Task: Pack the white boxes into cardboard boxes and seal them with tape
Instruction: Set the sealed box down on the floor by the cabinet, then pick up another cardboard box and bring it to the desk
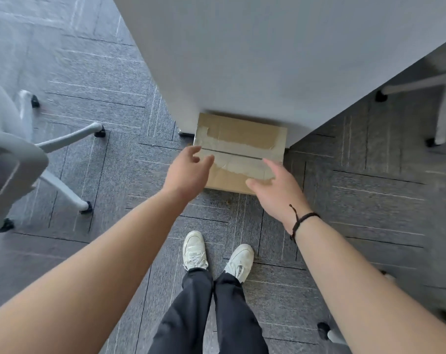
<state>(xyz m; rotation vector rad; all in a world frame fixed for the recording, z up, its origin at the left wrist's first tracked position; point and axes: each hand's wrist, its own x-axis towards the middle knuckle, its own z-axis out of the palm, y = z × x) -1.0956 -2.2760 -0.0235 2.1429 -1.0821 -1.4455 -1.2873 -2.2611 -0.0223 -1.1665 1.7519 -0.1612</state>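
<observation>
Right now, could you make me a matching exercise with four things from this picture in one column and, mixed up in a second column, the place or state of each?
Things:
1. cardboard box
2. left hand
3. right hand
4. office chair

Places or states:
A. wears a dark cord bracelet at the wrist
B. stands at the left edge of the view
C. lies on the carpet, partly under the table, flaps shut with torn tape
D. open, reaching over the box's left end

Pairs: 1-C, 2-D, 3-A, 4-B
</observation>
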